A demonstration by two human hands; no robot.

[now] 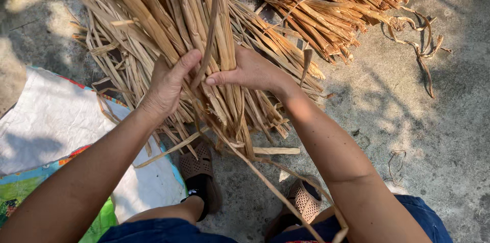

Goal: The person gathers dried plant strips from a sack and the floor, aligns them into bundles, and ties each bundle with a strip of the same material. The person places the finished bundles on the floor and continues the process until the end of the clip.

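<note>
A thick bundle of dry tan plant strips [168,23] lies across the concrete in front of me. My left hand [168,84] grips the bundle from the left, thumb laid over the strips. My right hand [250,72] clasps the same bundle from the right, its fingers wrapped around several strips at the middle. One thin darker strip [212,23] rises between the two hands. Loose strip ends [245,136] hang down below my hands, and one long strip [286,202] trails toward my lap.
A second heap of the same strips [332,3] lies at the top right, with curled scraps [421,44] beside it. A white woven sheet with coloured edges [51,120] covers the ground at left. My feet in perforated tan sandals [201,171] rest on the grey concrete [434,130].
</note>
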